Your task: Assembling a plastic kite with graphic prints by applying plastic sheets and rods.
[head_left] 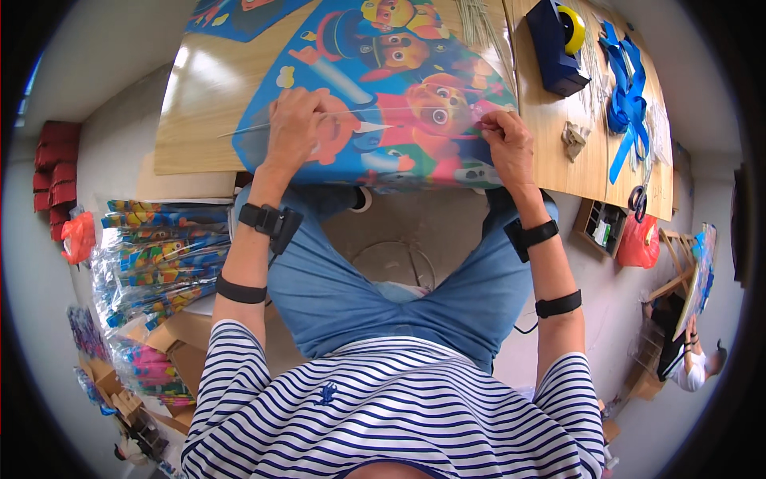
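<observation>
Both hands' fingers (302, 112) press thin stick (239, 131) onto kite (399, 88).

Left hand (294, 128) pressed flat, fingers curled; right hand (506, 142) pinching, wrist bent.

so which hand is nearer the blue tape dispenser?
Right. The right hand presses the kite sheet below-left of the tape dispenser; the left hand is farther, across the sheet.

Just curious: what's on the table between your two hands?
In the head view, the colourful cartoon-printed sheet spans from the left hand to the right hand, with a thin stick lying across it between them.
</observation>
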`<state>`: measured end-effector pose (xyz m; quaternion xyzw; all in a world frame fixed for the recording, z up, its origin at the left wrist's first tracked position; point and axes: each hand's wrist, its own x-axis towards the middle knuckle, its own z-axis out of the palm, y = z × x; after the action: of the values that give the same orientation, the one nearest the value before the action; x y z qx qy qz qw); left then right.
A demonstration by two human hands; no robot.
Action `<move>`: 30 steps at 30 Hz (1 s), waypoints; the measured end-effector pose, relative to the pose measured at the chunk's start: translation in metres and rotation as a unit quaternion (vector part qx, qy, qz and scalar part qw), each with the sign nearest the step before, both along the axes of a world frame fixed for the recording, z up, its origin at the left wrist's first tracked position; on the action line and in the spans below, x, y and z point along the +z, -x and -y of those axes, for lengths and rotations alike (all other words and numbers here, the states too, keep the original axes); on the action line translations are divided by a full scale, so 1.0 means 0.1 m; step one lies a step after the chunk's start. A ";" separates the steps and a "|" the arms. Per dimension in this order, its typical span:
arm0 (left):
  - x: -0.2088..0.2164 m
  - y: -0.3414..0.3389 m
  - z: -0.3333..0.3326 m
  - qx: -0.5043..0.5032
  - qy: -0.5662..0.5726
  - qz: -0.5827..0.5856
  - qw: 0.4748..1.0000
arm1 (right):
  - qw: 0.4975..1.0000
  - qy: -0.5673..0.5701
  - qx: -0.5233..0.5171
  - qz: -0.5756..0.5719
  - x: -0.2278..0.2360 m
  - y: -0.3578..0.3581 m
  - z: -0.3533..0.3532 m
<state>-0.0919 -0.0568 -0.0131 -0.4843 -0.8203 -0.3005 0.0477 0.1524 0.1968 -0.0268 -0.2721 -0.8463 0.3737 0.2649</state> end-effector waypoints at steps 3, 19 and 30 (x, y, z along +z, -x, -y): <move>0.00 0.04 0.01 0.005 -0.016 -0.005 1.000 | 1.000 0.022 -0.005 0.010 0.00 -0.02 0.02; -0.24 0.18 0.01 0.015 -0.026 -0.015 0.999 | 0.935 -0.255 0.040 0.245 -0.02 -0.48 0.97; -0.04 0.07 0.07 -0.017 -0.051 -0.043 0.998 | 0.943 -0.225 0.006 0.244 0.03 -0.59 1.04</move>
<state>-0.0987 -0.0635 -0.0170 -0.5080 -0.7926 -0.3214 0.1021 0.2114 0.0928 -0.0243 -0.2826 -0.9488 0.0970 0.1025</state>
